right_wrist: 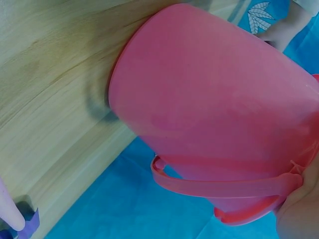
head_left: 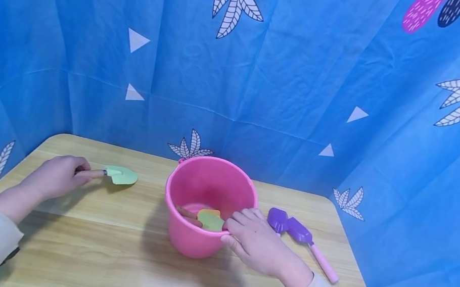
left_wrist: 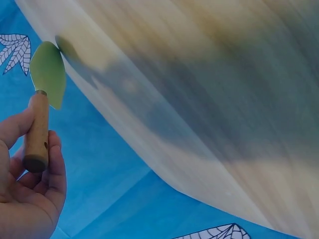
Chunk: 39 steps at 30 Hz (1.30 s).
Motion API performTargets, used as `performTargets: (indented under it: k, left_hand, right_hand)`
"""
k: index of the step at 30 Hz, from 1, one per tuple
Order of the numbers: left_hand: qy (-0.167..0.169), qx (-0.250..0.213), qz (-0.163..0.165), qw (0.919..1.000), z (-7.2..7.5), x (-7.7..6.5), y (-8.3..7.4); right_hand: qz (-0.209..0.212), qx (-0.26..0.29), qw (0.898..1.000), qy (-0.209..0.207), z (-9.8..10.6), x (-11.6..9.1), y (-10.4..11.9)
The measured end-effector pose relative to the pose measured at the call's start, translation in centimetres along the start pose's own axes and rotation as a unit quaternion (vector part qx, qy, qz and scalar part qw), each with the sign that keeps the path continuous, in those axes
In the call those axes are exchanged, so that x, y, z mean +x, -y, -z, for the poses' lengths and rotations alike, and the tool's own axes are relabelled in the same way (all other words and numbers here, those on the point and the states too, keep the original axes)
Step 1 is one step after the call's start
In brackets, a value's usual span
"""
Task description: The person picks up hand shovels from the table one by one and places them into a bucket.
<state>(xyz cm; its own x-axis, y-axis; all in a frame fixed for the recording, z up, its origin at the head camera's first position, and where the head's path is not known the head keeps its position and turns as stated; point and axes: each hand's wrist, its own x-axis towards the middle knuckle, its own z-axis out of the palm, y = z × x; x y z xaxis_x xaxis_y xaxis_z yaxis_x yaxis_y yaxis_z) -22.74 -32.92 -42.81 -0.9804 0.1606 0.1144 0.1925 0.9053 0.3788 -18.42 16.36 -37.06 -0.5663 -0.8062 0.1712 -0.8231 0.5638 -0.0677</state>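
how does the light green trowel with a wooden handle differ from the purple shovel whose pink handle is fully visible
The light green trowel has a wooden handle; the purple shovel has a pink one. The trowel's blade is pale green, the shovel's purple. The left hand grips the trowel, while the shovel lies on the wood-grain table. Both have one blade on a straight handle.
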Motion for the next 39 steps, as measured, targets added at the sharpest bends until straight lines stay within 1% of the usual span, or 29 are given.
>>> performTargets:
  k: [6, 12, 19, 26, 32, 39]
  left_hand:
    - [-0.021, 0.007, -0.011, 0.9997, 0.6, 0.2, -1.2]
    - [-0.028, 0.009, -0.031, 0.9991, 1.0, 0.4, -2.3]
    - [-0.059, 0.015, -0.052, 0.9967, 1.1, 0.6, -3.1]
    - [-0.079, 0.019, -0.044, 0.9957, 1.3, 0.6, -4.0]
    - [-0.103, 0.021, -0.053, 0.9930, 1.6, 0.7, -5.0]
    - [-0.119, 0.023, -0.050, 0.9914, 1.7, 0.8, -5.9]
  right_hand:
    - [0.004, -0.002, 1.000, -0.004, -0.1, 0.0, -0.1]
    - [0.007, -0.004, 1.000, -0.005, -0.2, 0.0, -0.1]
    - [0.005, -0.004, 1.000, -0.005, 0.0, -0.1, -0.2]
    - [0.005, -0.003, 1.000, -0.004, 0.0, 0.0, -0.1]
    - [0.006, 0.000, 1.000, -0.006, 0.1, 0.0, 0.0]
    - [0.005, -0.001, 1.000, -0.007, 0.0, 0.0, 0.0]
